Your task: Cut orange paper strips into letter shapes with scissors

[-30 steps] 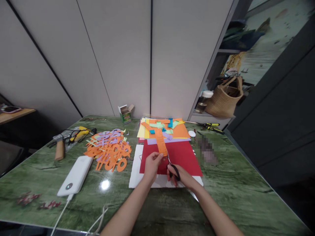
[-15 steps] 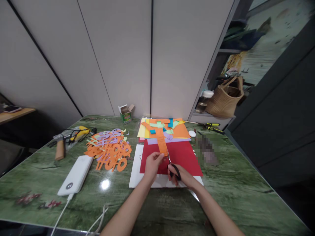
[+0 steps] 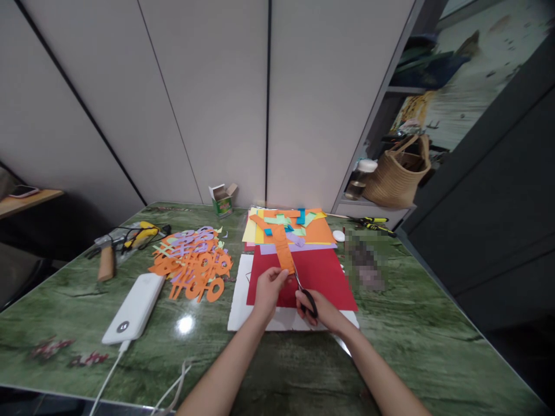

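Head view: at the left of the green, marble-patterned desk (image 3: 390,346) lies a brown wooden handle (image 3: 106,264), next to a yellow-and-black tool (image 3: 145,234) with dark cable. Nearer the front edge is a white rectangular power bank (image 3: 136,306), a white cable plugged into its near end. Just beside it spreads a heap of orange, purple and pale green paper cut-outs (image 3: 191,263); behind stands a small green-and-white open cardboard box (image 3: 223,206). The left hand (image 3: 267,289) pinches the near end of a long orange paper strip (image 3: 283,251), which lies over a red paper sheet (image 3: 325,277) and reaches towards a stack of coloured paper (image 3: 323,231) strewn with scraps. The right hand (image 3: 318,309) grips black-handled metal scissors (image 3: 310,303), fingers around the handles, blades at the strip's right edge. Farther right are a white rounded object (image 3: 339,236) and yellow-and-black pliers (image 3: 376,219).
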A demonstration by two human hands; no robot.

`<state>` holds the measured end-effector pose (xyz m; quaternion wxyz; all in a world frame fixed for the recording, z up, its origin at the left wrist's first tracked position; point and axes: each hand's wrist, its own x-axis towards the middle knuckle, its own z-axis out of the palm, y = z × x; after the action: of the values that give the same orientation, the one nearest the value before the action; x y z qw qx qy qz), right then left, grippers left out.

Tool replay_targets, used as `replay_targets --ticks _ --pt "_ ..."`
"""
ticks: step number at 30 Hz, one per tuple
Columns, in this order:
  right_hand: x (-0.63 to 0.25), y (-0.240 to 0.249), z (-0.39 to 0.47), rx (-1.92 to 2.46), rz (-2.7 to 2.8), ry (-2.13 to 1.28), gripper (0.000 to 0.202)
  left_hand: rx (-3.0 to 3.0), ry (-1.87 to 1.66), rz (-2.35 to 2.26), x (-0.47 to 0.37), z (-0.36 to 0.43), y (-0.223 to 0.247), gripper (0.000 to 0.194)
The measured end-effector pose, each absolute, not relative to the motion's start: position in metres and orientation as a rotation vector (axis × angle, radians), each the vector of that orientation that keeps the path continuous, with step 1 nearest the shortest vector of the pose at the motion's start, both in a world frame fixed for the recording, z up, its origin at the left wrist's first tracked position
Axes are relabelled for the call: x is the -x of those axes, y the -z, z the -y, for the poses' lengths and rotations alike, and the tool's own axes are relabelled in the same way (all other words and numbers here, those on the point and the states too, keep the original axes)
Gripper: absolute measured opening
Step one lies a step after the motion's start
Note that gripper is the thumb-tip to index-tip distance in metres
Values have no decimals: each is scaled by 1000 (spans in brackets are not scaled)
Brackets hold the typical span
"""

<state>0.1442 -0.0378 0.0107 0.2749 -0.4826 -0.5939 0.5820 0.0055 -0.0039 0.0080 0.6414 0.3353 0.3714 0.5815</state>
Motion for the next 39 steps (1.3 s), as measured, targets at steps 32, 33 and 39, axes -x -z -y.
replay_targets --ticks 32,33,39 --pt "-139 -19 41 1406 1891 -1146 46 -684 -1303 -847 -6 6 -15 23" --pt "-139 -19 41 1403 1891 -1144 46 -683 -1302 -850 -6 6 -15 23" --pt "-139 -17 41 1383 1875 -1148 44 -668 -1306 -834 -6 6 -14 22"
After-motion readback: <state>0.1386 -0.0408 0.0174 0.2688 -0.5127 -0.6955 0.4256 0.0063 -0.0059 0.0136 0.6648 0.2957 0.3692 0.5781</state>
